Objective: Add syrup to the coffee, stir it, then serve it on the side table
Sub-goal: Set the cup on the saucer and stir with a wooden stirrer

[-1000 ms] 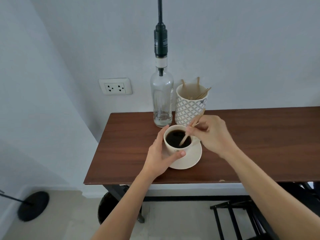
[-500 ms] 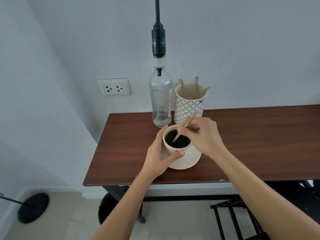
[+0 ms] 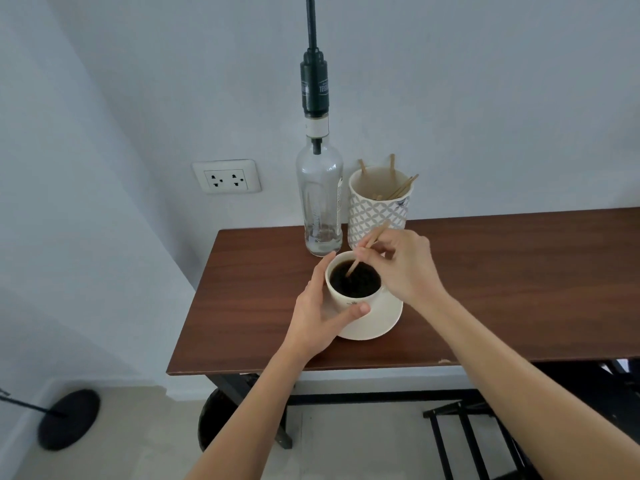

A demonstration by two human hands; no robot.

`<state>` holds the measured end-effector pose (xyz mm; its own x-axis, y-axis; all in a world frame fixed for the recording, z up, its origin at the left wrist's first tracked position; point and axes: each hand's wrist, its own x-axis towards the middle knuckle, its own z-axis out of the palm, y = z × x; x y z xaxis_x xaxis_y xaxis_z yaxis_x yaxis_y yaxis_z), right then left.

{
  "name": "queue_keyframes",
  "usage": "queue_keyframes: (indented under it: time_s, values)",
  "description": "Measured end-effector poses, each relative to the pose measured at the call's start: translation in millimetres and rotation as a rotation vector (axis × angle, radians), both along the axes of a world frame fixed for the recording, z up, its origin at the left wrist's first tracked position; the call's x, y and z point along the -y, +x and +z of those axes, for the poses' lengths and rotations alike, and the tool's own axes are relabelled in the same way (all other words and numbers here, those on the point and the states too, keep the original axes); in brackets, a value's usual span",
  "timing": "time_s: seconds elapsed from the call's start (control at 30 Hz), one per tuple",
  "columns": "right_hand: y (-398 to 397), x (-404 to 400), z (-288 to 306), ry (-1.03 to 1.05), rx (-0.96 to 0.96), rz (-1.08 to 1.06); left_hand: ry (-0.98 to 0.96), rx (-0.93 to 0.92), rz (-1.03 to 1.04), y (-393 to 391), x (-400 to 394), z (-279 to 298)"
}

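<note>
A cream cup of black coffee (image 3: 353,281) stands on a cream saucer (image 3: 381,320) near the left end of a dark wooden table (image 3: 519,271). My left hand (image 3: 320,311) wraps around the cup's left and front side, thumb on its front wall. My right hand (image 3: 403,265) pinches a thin wooden stir stick (image 3: 367,249) whose lower end dips into the coffee. Behind the cup stands a clear glass syrup bottle (image 3: 320,202) with a tall black pump top.
A patterned white holder (image 3: 379,209) with several wooden sticks stands right of the bottle, against the wall. A wall socket (image 3: 227,176) sits left of it. Black metal framing (image 3: 467,431) shows under the table; a black round base (image 3: 69,419) lies on the floor at left.
The stir stick has swung around inside the cup, its tip going from the right side toward the left and back, as my right hand circles. My left hand has stayed on the cup.
</note>
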<state>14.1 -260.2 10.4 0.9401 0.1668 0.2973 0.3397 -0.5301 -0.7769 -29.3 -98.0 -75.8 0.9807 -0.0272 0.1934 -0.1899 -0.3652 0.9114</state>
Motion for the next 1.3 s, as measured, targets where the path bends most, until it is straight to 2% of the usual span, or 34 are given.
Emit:
queue_keyframes:
  time_s: [0.13,0.23,0.33,0.43,0.57,0.67,0.77,0.87,0.97,1.07,1.2,1.3]
  values:
    - [8,18,8,-0.137,0.075,-0.100,0.003,0.012,0.011,0,0,1]
    - [3,25,13,-0.216,0.025,-0.039,0.017,0.005,0.013,1,0,0]
    - [-4,8,6,-0.096,-0.062,0.047,0.009,-0.004,0.003,1,-1,-1]
    - [1,-3,1,-0.013,0.007,-0.025,0.003,0.000,0.000,1,0,0]
    - [5,16,8,-0.138,0.053,-0.120,0.012,0.010,0.008,0,0,0]
    - [-2,23,12,-0.194,0.014,-0.080,0.022,-0.004,0.013,2,-1,-1]
    - [-9,7,8,-0.102,-0.046,0.012,0.021,-0.009,0.000,2,-1,-2]
    - [-4,-6,3,-0.031,0.006,-0.023,-0.006,0.000,-0.015,2,-1,-3]
    - [4,4,6,-0.137,0.065,-0.101,-0.003,0.009,-0.010,1,0,-3]
    - [3,23,10,-0.214,0.046,-0.106,0.017,0.007,0.008,2,-1,-1]
    - [-7,12,5,-0.084,-0.069,0.008,0.011,0.003,0.001,2,-1,-3]
    - [-4,-1,0,-0.007,-0.004,-0.009,0.006,0.013,-0.003,1,-1,-2]
